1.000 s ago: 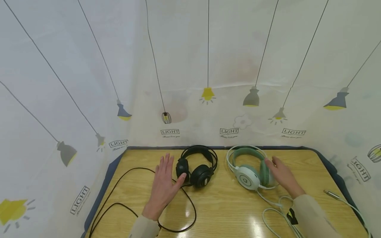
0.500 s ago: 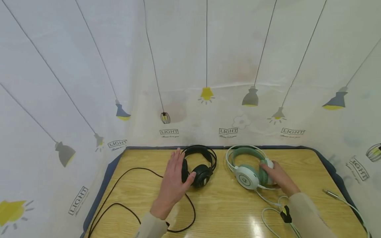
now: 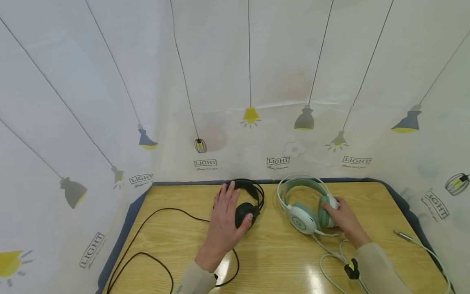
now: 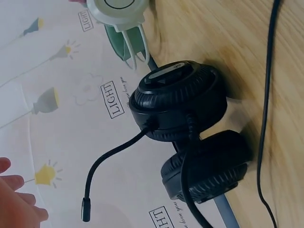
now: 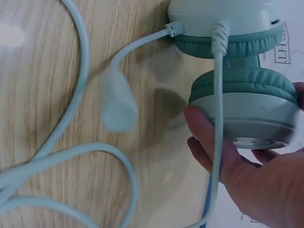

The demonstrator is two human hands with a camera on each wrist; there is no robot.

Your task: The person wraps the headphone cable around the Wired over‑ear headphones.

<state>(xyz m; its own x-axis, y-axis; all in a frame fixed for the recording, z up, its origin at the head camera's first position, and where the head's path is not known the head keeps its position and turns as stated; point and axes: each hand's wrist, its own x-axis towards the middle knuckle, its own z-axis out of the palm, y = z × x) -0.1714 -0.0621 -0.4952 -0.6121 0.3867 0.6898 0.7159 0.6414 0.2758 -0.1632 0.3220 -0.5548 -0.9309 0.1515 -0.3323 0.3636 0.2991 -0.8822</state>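
Note:
A black headset (image 3: 245, 213) lies toward the back of the table. Above its left ear cup, my left hand (image 3: 222, 224) is spread with straight fingers and covers that cup in the head view. In the left wrist view, a bendy microphone (image 4: 102, 159) sticks out from the headset (image 4: 180, 97), and the fingertips (image 4: 14, 183) show apart from it. To the right is a white and green headset (image 3: 302, 219). My right hand (image 3: 345, 219) grips its right ear cup (image 5: 242, 107), thumb on one side and fingers round the other, as the right wrist view shows.
The black cable (image 3: 158, 210) loops over the left of the wooden table (image 3: 279, 261). A pale cable (image 3: 323, 261), bundled with a black strap (image 3: 351, 269), lies at front right. Its plug (image 3: 403, 235) rests near the right edge. A lamp-printed sheet (image 3: 235, 81) surrounds the table.
My left hand has moved right, from beside the black headset to over its left ear cup. My right hand has closed round the white and green headset's right ear cup and turned the headset slightly.

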